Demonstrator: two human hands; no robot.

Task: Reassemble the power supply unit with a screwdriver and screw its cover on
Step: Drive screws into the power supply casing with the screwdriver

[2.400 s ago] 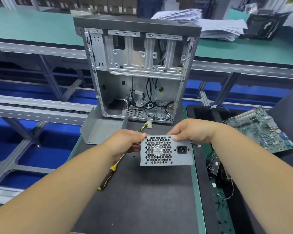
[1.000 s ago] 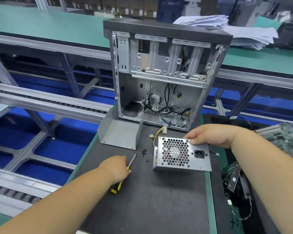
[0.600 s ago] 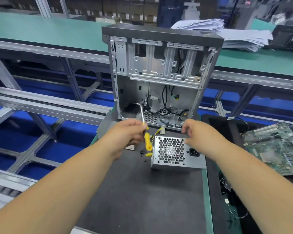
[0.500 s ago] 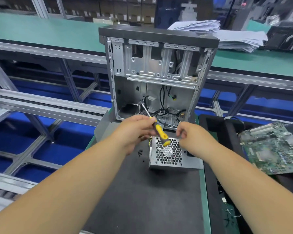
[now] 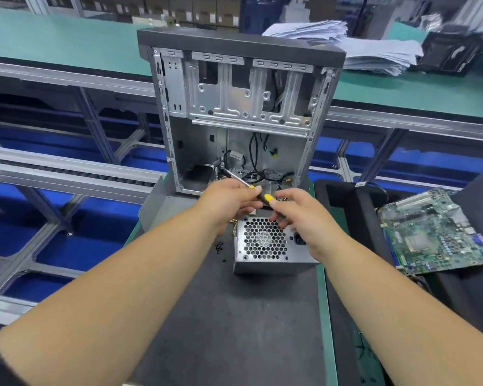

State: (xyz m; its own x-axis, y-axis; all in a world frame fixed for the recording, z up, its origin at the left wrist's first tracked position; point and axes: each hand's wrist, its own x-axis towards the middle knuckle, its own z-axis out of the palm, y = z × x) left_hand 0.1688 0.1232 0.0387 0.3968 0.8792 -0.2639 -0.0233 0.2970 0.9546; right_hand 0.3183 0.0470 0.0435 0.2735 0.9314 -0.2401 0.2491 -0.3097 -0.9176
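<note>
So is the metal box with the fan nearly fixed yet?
Not yet. Done: the power supply sits on the mat, and the screwdriver has been picked up. In hand: both hands, left and right, hold the screwdriver just above it. Left: the little black screws lie loose beside it, none driven in that I can see, and the grey cover stands apart.

Head-worn view, forward-down, close over bench (image 5: 234, 316)
</note>
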